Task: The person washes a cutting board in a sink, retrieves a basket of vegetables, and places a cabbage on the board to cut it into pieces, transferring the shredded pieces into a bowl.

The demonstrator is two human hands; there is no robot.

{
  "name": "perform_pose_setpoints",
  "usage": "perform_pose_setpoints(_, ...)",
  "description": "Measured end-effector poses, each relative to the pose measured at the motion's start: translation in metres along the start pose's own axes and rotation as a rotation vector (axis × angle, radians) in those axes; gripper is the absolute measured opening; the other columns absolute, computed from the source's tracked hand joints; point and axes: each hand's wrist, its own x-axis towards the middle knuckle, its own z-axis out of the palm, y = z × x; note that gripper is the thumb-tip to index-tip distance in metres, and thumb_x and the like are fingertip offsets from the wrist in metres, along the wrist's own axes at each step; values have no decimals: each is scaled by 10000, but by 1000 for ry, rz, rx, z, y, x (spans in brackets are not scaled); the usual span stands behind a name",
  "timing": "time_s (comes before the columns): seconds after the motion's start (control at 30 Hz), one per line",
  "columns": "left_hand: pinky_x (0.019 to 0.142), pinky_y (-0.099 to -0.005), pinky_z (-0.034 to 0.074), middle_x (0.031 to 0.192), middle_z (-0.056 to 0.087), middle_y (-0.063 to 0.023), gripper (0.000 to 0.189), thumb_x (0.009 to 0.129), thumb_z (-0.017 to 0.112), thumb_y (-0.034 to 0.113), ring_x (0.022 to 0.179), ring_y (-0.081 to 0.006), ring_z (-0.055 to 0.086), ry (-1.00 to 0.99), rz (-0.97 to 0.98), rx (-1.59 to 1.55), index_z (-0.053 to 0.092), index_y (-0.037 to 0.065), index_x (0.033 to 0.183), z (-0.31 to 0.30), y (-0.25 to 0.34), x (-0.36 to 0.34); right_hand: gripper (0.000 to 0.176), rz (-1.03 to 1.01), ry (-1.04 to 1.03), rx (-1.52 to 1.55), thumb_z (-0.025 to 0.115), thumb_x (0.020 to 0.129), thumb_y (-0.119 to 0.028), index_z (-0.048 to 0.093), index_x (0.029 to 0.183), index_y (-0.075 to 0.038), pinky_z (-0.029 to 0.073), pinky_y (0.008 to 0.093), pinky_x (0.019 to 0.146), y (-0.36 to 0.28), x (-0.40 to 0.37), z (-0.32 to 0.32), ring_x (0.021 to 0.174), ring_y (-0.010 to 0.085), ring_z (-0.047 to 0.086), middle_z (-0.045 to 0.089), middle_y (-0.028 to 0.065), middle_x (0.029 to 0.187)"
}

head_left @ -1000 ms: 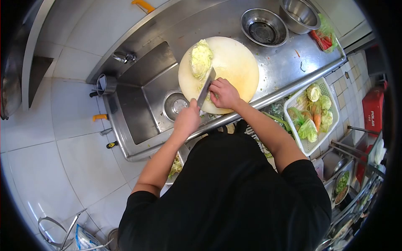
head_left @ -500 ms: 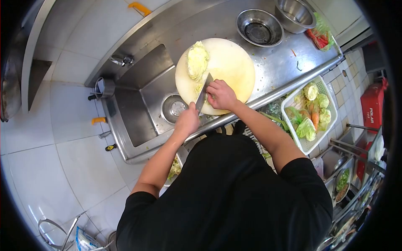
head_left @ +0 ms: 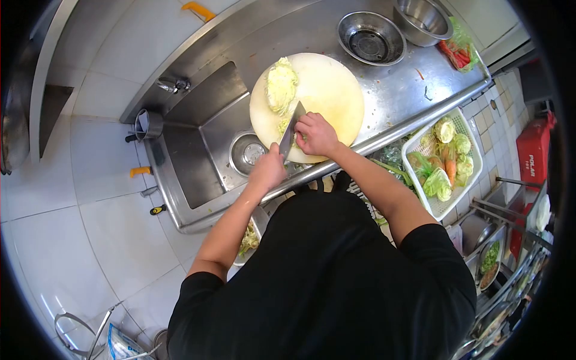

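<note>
My left hand [head_left: 267, 170] is closed round the handle of a kitchen knife [head_left: 290, 131], whose blade points up and away across the near left part of a round cutting board [head_left: 336, 90]. Beside the blade, the curled fingers of my right hand [head_left: 316, 134] press on a piece of pale cabbage, mostly hidden under them. A larger pale yellow-green cabbage piece [head_left: 281, 88] lies on the board's far left side. Small cabbage bits [head_left: 283, 124] sit just left of the blade.
The board bridges the edge of a steel sink [head_left: 192, 171] with a drain. Two metal bowls [head_left: 372, 38] [head_left: 422, 21] and a bag of red chillies [head_left: 459, 54] stand at the far right. A white basket [head_left: 441, 210] of cabbages and carrots is at my right.
Almost nothing differs. The whole view has shifted very slightly; both hands, the knife and the cabbage keep nearly the same places on the board.
</note>
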Motion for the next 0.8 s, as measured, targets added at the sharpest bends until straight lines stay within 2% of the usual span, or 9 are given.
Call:
perform_pose_setpoints(0.07,887,-628,496,986,692,-349,255,1038,519,215,970,-532,675,-12,-3,-3,490,3,1177,-22,12,-11,95,9,10,19,681,744,-97,636,826,-87,498,398,802,-1,0,0,856,283,586,579,82,854)
perform_pose_setpoints(0.17,888,-623,499,973,693,-349,261,1039,517,216,966,-530,677,17,-34,-27,489,2,1184,25,-5,4,99,3,26,15,682,739,-95,634,825,-87,497,393,796,2,-1,2,851,283,584,579,83,853)
perform_pose_setpoints(0.3,855,-630,503,922,694,-341,260,1038,515,213,927,-536,679,31,21,-6,472,9,1194,-22,13,-15,101,11,12,45,679,732,-88,632,821,-86,497,388,787,0,0,-1,847,282,585,577,81,848)
perform_pose_setpoints(0.33,833,-640,495,907,676,-373,243,1040,514,214,893,-557,663,77,5,-42,478,-3,1143,-19,16,-20,99,5,37,33,677,730,-87,630,818,-85,497,388,785,3,2,-2,846,283,585,577,81,846)
perform_pose_setpoints(0.43,829,-639,498,911,682,-362,237,1039,516,217,895,-556,663,49,30,-9,484,7,1143,18,3,1,96,1,64,28,670,726,-82,626,811,-83,499,389,781,-1,0,-1,844,284,586,577,82,841)
perform_pose_setpoints(0.57,835,-639,508,912,689,-347,237,1026,525,190,904,-535,680,54,29,42,476,11,1173,-28,23,-20,100,16,61,52,665,719,-80,619,808,-79,502,395,782,2,-3,4,845,288,588,577,87,838)
perform_pose_setpoints(0.67,832,-631,513,932,693,-344,235,1031,516,192,911,-533,681,25,20,5,483,13,1179,6,10,-1,105,18,72,45,664,714,-81,611,805,-77,504,398,782,3,-7,2,848,291,590,573,91,833)
perform_pose_setpoints(0.8,835,-620,515,944,699,-329,231,1034,513,196,920,-523,684,7,0,34,484,14,1173,-15,19,-13,111,12,88,73,662,705,-80,602,798,-74,505,399,778,1,-3,-1,841,295,585,563,94,821)
